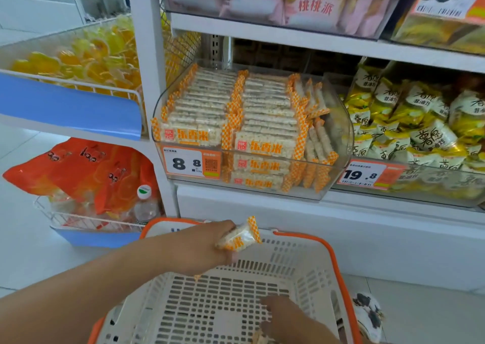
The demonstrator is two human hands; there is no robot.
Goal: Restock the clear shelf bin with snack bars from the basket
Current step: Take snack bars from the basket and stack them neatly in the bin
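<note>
Your left hand grips one snack bar above the nearly empty basket; your right hand reaches inside, fingers unclear. The clear shelf bin looks almost full.

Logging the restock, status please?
Left hand grips a snack bar above the basket. Right hand reaching inside. Clear bin nearly full, unobstructed.

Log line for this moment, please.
left hand holds snack bar | right hand in basket | clear bin nearly full
</note>
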